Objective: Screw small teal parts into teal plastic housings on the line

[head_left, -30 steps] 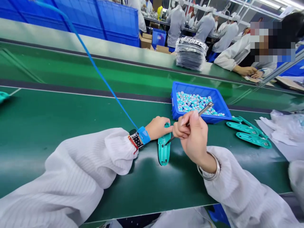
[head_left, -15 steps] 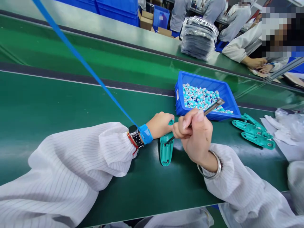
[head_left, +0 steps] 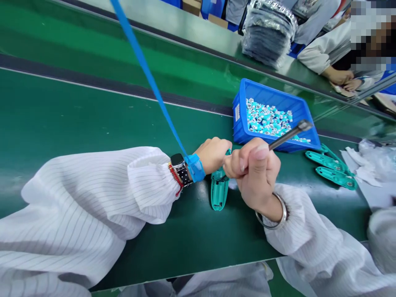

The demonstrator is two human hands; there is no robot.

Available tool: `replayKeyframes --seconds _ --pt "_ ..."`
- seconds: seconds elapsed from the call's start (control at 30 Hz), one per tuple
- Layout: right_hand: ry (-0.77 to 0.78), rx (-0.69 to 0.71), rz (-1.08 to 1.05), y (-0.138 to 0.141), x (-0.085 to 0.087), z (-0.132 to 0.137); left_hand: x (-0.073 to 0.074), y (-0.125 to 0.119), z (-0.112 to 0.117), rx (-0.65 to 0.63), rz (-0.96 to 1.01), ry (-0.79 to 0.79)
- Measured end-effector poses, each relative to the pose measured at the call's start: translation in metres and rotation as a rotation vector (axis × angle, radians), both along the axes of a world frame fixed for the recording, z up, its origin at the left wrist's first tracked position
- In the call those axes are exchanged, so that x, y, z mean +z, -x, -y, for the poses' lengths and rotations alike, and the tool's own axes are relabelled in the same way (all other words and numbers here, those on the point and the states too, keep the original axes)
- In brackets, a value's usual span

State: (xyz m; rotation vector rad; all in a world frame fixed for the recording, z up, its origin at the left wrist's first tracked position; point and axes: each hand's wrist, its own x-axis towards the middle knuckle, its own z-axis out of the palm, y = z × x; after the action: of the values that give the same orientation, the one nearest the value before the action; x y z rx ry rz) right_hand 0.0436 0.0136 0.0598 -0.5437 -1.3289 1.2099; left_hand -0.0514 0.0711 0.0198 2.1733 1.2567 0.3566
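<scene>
A teal plastic housing (head_left: 219, 190) lies on the green belt (head_left: 93, 123) in front of me. My left hand (head_left: 213, 153) is closed on its far end, holding it down; a watch and a blue wrist strap (head_left: 195, 167) with a blue cord sit on that wrist. My right hand (head_left: 255, 173) is closed around metal tweezers (head_left: 286, 136), their upper end pointing toward the blue bin. The tweezer tips are hidden behind my fingers, over the housing.
A blue bin (head_left: 241, 119) of several small teal-and-white parts stands just beyond my hands. More teal housings (head_left: 332, 169) lie to the right, beside crumpled clear bags (head_left: 374, 169). A wrapped dark stack (head_left: 267, 31) sits across the belt, near another person's hands (head_left: 340, 78).
The view has tilted down and closer. My right hand has drawn in over the housing, so the tweezer tips, visible a second ago, are covered. My left hand keeps its hold.
</scene>
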Motion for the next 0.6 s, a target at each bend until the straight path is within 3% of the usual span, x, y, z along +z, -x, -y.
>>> replayKeyframes --seconds 0.23,0.6 --pt "-0.03 0.011 0.012 -0.006 0.02 -0.004 0.005 -0.002 0.001 -0.035 -0.039 -0.093" --pt "-0.03 0.041 0.019 -0.007 0.011 -0.005 0.007 -0.002 0.0 -0.042 -0.086 -0.095"
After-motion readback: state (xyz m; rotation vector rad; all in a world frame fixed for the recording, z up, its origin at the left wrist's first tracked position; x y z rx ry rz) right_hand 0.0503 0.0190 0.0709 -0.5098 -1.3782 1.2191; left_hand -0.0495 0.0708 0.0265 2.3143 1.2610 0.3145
